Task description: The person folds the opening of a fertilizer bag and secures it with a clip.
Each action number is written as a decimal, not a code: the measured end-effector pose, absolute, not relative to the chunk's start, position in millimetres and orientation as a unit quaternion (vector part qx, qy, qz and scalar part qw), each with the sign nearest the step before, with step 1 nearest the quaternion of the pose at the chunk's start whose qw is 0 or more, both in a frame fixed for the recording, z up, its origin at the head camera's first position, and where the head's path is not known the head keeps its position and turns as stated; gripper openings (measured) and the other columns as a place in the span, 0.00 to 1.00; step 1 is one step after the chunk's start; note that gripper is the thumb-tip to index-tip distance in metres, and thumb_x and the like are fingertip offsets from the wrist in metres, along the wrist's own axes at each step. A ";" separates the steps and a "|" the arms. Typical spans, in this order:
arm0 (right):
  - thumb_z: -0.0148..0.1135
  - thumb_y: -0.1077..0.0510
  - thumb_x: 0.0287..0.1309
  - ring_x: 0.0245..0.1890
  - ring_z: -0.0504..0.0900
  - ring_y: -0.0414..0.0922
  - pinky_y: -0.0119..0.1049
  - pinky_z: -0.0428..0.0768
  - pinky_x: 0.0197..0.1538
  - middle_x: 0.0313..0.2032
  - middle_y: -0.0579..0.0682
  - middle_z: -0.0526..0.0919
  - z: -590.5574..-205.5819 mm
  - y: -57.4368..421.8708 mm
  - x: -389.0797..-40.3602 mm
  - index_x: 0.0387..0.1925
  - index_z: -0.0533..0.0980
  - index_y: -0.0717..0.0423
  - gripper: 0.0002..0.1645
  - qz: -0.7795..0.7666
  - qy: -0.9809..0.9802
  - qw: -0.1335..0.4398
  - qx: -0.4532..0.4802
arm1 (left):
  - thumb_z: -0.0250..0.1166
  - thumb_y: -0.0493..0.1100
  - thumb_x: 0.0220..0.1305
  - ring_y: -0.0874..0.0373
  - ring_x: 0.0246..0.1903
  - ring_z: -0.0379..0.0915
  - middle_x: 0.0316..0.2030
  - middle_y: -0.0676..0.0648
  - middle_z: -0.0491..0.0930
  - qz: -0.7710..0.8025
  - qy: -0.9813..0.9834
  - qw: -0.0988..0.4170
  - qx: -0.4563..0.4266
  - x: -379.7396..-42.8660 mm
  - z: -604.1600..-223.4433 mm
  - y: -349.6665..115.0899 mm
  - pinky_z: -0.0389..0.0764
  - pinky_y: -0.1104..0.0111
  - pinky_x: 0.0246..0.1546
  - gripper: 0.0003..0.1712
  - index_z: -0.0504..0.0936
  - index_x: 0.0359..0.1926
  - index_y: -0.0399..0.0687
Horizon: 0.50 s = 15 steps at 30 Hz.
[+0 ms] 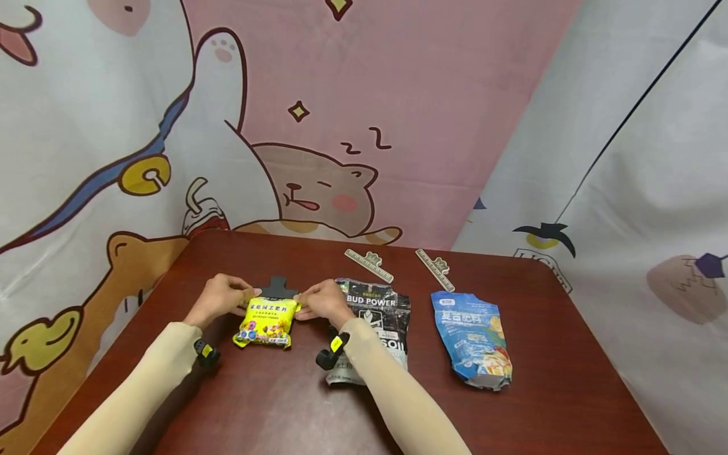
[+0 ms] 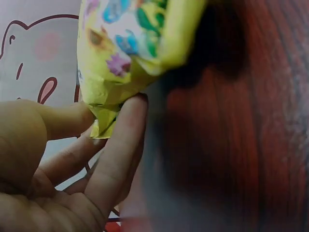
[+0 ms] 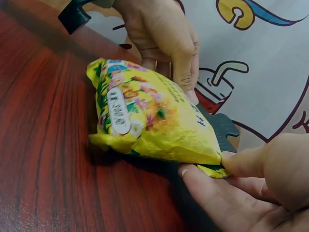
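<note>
A small yellow bag (image 1: pixel 267 321) with printed flowers is held by its two top corners. My left hand (image 1: pixel 223 296) pinches one corner between thumb and fingers; in the left wrist view the folded yellow corner (image 2: pixel 104 123) shows between them. The opposite corner is pinched by my right hand (image 1: pixel 324 300), thumb on top and a finger below, as the right wrist view shows. A dark grey clip (image 1: pixel 277 288) lies along the bag's top edge, its tab pointing away from me. Part of the clip is hidden behind the bag in the right wrist view.
A black and white soil bag (image 1: pixel 392 319) lies beside my right forearm, partly covered by it. Farther right is a blue bag (image 1: pixel 469 335). Two pale ruler-like clips (image 1: pixel 370 264) (image 1: pixel 436 270) lie toward the table's back edge, before a printed cloth backdrop (image 1: pixel 398 82).
</note>
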State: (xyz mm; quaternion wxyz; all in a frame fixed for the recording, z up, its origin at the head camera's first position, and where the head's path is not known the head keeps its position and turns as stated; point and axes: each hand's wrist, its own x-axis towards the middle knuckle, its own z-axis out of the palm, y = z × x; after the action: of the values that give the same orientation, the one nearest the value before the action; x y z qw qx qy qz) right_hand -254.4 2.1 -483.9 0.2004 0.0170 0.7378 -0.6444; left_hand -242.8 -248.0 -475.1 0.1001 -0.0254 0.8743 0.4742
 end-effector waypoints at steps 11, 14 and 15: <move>0.69 0.58 0.65 0.29 0.92 0.52 0.40 0.89 0.34 0.29 0.61 0.89 -482.6 2.0 -256.0 0.39 0.87 0.64 0.11 -0.602 0.773 0.199 0.002 | 0.70 0.51 0.67 0.54 0.33 0.85 0.44 0.36 0.86 0.469 0.872 0.129 -0.051 -245.0 -476.6 -248.0 0.89 0.60 0.37 0.26 0.84 0.51 0.30; 0.69 0.56 0.66 0.27 0.91 0.51 0.40 0.88 0.32 0.26 0.60 0.89 -480.3 1.6 -255.8 0.40 0.87 0.63 0.12 -0.568 0.800 0.191 -0.014 | 0.70 0.52 0.67 0.53 0.33 0.84 0.43 0.37 0.85 0.467 0.872 0.138 -0.050 -244.3 -476.4 -248.2 0.89 0.61 0.36 0.27 0.84 0.52 0.30; 0.69 0.55 0.66 0.26 0.91 0.51 0.41 0.88 0.32 0.26 0.59 0.89 -479.4 1.4 -255.6 0.40 0.87 0.63 0.13 -0.555 0.810 0.187 -0.019 | 0.70 0.52 0.67 0.53 0.33 0.83 0.43 0.37 0.85 0.466 0.872 0.139 -0.051 -243.9 -476.4 -248.0 0.89 0.60 0.36 0.27 0.84 0.52 0.31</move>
State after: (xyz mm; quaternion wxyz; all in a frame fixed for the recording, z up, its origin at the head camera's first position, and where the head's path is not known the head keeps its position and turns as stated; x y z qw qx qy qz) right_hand -255.6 1.4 -479.4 0.1875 -0.0195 0.8103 -0.5549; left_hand -243.9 -248.0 -476.4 0.1394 -0.0514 0.8723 0.4658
